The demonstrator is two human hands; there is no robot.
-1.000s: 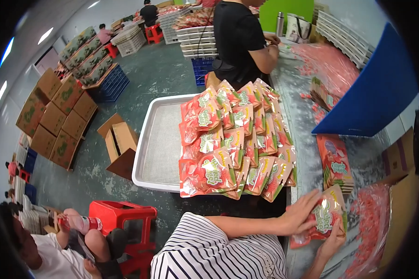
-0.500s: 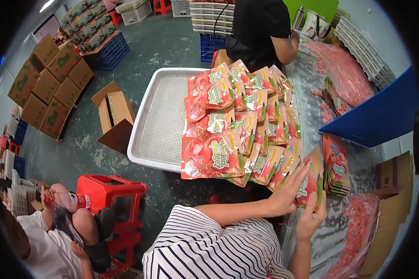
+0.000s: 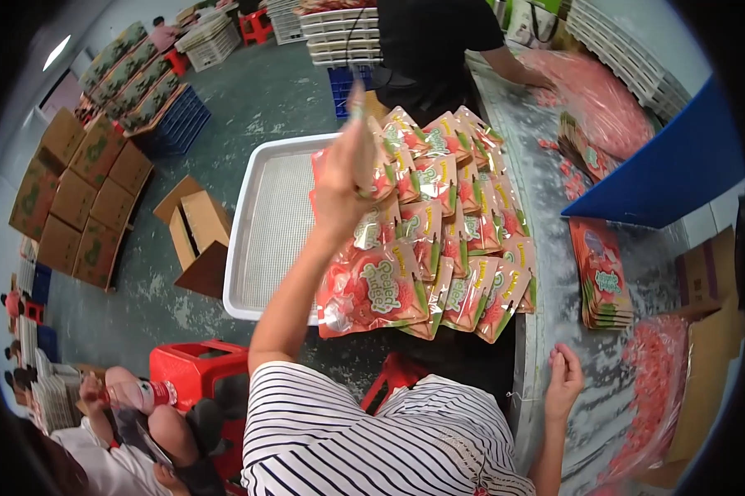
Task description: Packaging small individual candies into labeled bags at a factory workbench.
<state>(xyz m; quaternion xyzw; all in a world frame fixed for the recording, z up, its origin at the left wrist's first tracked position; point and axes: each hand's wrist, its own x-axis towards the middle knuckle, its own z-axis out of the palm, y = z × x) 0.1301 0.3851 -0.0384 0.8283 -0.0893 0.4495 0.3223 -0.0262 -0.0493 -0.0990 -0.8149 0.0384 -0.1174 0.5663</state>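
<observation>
My left hand (image 3: 339,186) is raised over the pile of pouches, blurred by motion. Its fingers seem closed round a candy pouch (image 3: 358,116) seen nearly edge-on. Below it, overlapping rows of red and pink candy pouches (image 3: 372,289) cover the right part of a white mesh tray (image 3: 234,273). Close to the edge of the worktable (image 3: 546,322), my right hand (image 3: 565,376) hovers with loosely curled fingers and nothing visible in them. Beyond that hand, a neat stack of the same pouches (image 3: 601,277) lies on the table.
A blue divider (image 3: 649,169) stands across the table. Pink wrapped candies in a clear bag (image 3: 658,388) lie beside a cardboard box (image 3: 707,380) at the right. A co-worker in black (image 3: 430,58) reaches over the table ahead. A red stool (image 3: 199,360) and a seated person are at lower left.
My left hand has swung from the table up and left over the tray with the pouch. My right hand has let go of that pouch and dropped back slightly. The co-worker's arm has reached forward.
</observation>
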